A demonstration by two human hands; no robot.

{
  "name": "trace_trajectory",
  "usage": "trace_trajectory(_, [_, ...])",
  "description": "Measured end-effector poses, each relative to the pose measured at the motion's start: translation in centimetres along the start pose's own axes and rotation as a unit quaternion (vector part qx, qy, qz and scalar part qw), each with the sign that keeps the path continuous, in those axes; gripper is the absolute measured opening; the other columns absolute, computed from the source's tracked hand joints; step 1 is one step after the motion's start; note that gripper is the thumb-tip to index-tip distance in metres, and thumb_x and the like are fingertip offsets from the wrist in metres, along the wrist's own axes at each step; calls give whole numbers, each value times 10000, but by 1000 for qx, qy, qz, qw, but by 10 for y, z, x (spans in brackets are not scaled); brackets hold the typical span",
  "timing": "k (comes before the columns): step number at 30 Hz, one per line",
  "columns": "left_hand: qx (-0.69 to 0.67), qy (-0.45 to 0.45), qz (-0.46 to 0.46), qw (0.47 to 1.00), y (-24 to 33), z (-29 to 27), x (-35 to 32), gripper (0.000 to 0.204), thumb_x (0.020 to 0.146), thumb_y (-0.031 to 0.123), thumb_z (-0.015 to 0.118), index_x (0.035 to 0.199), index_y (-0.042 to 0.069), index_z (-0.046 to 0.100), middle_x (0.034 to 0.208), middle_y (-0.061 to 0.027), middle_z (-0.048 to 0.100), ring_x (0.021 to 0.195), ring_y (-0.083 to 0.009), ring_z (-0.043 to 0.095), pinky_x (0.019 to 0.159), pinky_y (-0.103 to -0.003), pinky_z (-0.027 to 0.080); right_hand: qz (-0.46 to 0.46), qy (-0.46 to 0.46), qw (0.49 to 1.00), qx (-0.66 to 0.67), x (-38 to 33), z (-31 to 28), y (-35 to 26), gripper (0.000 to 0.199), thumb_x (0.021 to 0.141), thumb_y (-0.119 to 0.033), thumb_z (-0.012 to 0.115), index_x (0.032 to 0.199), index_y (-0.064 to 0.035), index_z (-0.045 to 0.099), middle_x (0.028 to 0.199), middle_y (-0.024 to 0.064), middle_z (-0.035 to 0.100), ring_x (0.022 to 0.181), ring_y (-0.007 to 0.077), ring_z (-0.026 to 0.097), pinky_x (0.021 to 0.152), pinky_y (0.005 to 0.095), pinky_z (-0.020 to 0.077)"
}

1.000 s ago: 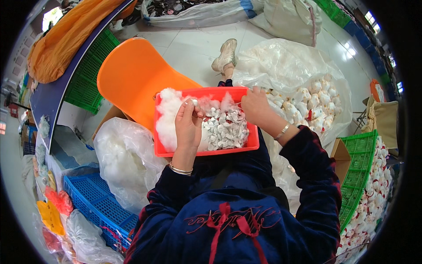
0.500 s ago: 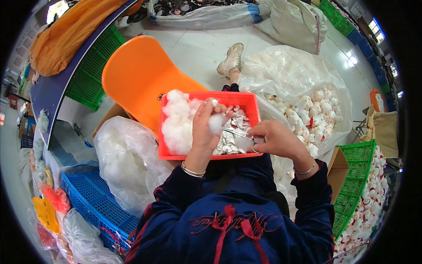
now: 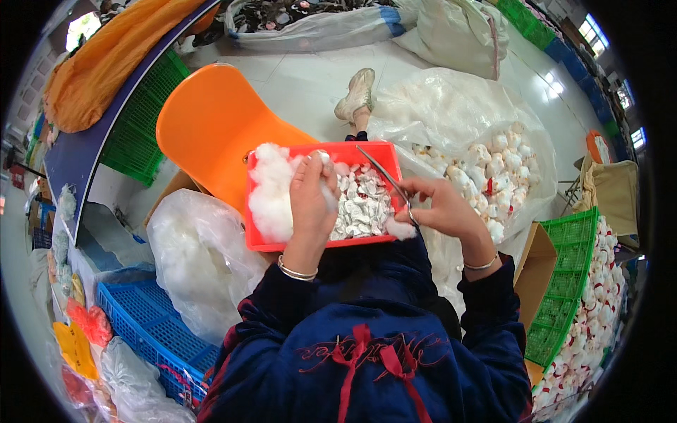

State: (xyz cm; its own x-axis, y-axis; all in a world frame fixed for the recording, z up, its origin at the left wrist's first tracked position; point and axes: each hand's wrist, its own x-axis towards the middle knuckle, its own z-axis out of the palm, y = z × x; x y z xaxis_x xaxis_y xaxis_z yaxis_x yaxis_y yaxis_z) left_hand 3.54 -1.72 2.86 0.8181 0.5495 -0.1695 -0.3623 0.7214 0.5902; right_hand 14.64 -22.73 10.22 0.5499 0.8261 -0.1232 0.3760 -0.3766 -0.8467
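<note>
A red tray [image 3: 282, 247] rests on my lap, with white stuffing fibre [image 3: 271, 204] on its left and small silvery-white pieces [image 3: 363, 208] on its right. Over the fibre, my left hand [image 3: 312, 197] is curled closed, a small white piece [image 3: 324, 156] showing at its fingertips and some white fluff by its palm. My right hand [image 3: 443, 206], at the tray's right edge, grips slim metal forceps [image 3: 381, 170] by the ring handles; their tip points up and left. A white tuft [image 3: 400, 228] sits just under the right fingers; whether they hold it I cannot tell.
An orange chair [image 3: 211, 127] stands beyond the tray at left. A clear bag of fibre [image 3: 197, 261] and a blue crate [image 3: 151, 317] are at left. To the right lie a large plastic bag of white stuffed pieces [image 3: 504, 169], a cardboard box [image 3: 537, 257] and a green crate [image 3: 564, 282].
The forceps have left the fluff by my left hand and swung to point up and away. My right hand has shifted slightly right; my left hand has turned, its back now showing more.
</note>
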Motion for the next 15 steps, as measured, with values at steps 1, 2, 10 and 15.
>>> trace_trajectory(1, [10, -6, 10, 1000, 2, -4, 5, 134, 1053, 243, 564, 1003, 120, 584, 822, 29, 523, 619, -65, 442, 503, -208, 342, -4, 17, 1000, -18, 3, -1, 6, 464, 763, -164, 854, 1155, 20, 687, 962, 89, 701, 872, 166, 645, 805, 312, 520])
trace_trajectory(2, [19, -10, 17, 1000, 3, -7, 6, 134, 1052, 241, 567, 1004, 118, 586, 824, 29, 526, 620, -66, 445, 505, -208, 342, -36, 38, 998, -29, 4, -4, 12, 455, 762, -166, 849, 1150, 13, 693, 962, 97, 704, 883, 181, 658, 802, 320, 525])
trace_trajectory(10, [281, -105, 30, 954, -9, -49, 4, 110, 1021, 151, 624, 1012, 50, 667, 837, 14, 626, 700, -47, 535, 640, -207, 430, 37, -101, 943, -314, -38, -46, 42, 573, 682, -236, 855, 1178, -11, 676, 1033, 112, 641, 1059, 319, 570, 953, 394, 478])
trace_trajectory(15, [363, -102, 42, 925, -24, -41, 7, 112, 1000, 119, 647, 1015, 23, 702, 856, 9, 660, 804, -47, 578, 758, -212, 460, 39, -136, 881, -451, -28, -20, 44, 473, 631, -217, 831, 1042, -22, 700, 1034, 142, 638, 1074, 333, 565, 946, 413, 482])
